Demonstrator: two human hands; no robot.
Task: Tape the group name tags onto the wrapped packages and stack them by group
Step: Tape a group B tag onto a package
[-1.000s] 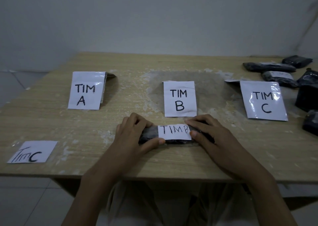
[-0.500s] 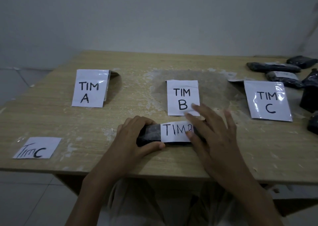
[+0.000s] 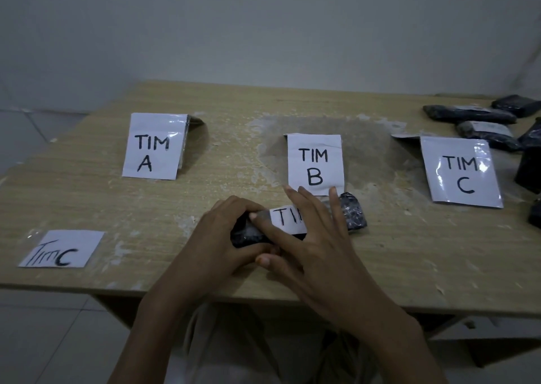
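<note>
Right hand (image 3: 316, 243) atop package (image 3: 352, 214) near table-edge (image 3: 409, 306)

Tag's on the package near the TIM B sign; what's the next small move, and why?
Probably sweep the right hand across the tag to press it down: its flat fingers lie on the tag while the left hand grips the package.

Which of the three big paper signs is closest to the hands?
The middle one, the TIM B sign, just beyond the fingertips of the right hand. The TIM A sign and the TIM C sign sit off to the left and right.
</note>
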